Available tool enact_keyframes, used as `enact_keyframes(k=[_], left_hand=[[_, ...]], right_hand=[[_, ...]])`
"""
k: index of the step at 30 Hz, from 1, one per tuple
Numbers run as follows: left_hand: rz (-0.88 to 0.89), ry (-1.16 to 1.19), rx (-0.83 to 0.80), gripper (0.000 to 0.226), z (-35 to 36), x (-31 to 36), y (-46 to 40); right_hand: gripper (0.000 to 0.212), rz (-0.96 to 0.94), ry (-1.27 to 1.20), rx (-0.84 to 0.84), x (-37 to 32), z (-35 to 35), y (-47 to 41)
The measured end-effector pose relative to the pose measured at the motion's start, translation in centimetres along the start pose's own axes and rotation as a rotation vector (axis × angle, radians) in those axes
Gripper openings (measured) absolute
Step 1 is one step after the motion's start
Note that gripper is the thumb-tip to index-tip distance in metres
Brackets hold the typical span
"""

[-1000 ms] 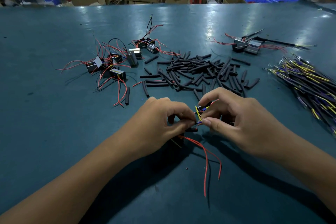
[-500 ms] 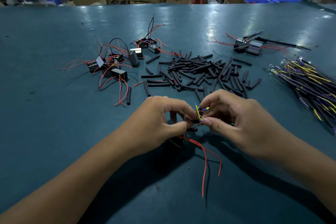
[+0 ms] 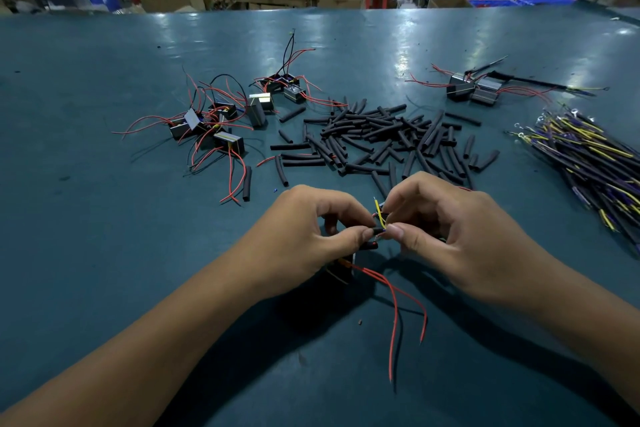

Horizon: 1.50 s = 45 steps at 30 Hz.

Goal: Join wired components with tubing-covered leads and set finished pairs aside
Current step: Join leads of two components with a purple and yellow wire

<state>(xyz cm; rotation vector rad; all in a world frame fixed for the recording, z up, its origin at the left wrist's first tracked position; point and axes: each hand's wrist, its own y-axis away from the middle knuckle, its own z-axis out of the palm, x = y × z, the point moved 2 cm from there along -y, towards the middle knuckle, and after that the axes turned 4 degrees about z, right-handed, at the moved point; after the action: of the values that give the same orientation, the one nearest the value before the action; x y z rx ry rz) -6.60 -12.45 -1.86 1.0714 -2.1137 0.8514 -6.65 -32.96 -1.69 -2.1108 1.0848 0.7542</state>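
My left hand (image 3: 308,236) pinches a short black tubing piece and the lead of a small wired component (image 3: 341,270), which hangs half hidden under my palm with two red wires (image 3: 394,305) trailing toward me. Thumb to thumb with it, my right hand (image 3: 450,236) pinches a yellow and purple lead (image 3: 380,217) against that tubing. Loose black tubing pieces (image 3: 381,139) lie in a heap just beyond my hands. Unjoined components with red wires (image 3: 214,128) sit at the left. Finished pairs (image 3: 474,90) lie at the back right.
A bundle of yellow and purple leads (image 3: 588,163) lies along the right edge of the teal table (image 3: 104,253). Cardboard boxes and red stools stand beyond the table's far edge. One tubing piece (image 3: 246,184) lies apart near the left pile.
Both hands have stayed together in the same place, shifting slightly away from me. The fingertips have closed tighter around the joint of lead and tubing.
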Motion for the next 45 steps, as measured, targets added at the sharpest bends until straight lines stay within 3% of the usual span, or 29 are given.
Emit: enact_keyframes(k=[8,14,19,28,37,45], left_hand=[[0.105,-0.268,-0.052,0.006,0.1,0.4,-0.3],[0.051,-0.202,-0.093,0.03,0.0,0.4,-0.2],[0.011,-0.084,-0.123,0.012,0.0,0.2,-0.1],[-0.001,0.056,-0.13,0.012,-0.3,0.1,-0.1],[0.236,-0.456,-0.035,0.014,-0.5,0.9,-0.2],[0.329,-0.67,-0.067,0.021,-0.7,1.8,0.1]], right_hand=[[0.018,-0.011,0.006,-0.005,-0.1,0.1,0.1],[0.017,-0.01,-0.017,-0.013,0.1,0.2,0.1],[0.017,-0.024,0.0,-0.01,-0.1,0.3,0.1],[0.017,-0.041,0.009,-0.014,-0.2,0.5,0.1],[0.019,0.002,-0.017,-0.006,0.1,0.6,0.1],[0.019,0.012,-0.009,-0.009,-0.1,0.9,0.2]])
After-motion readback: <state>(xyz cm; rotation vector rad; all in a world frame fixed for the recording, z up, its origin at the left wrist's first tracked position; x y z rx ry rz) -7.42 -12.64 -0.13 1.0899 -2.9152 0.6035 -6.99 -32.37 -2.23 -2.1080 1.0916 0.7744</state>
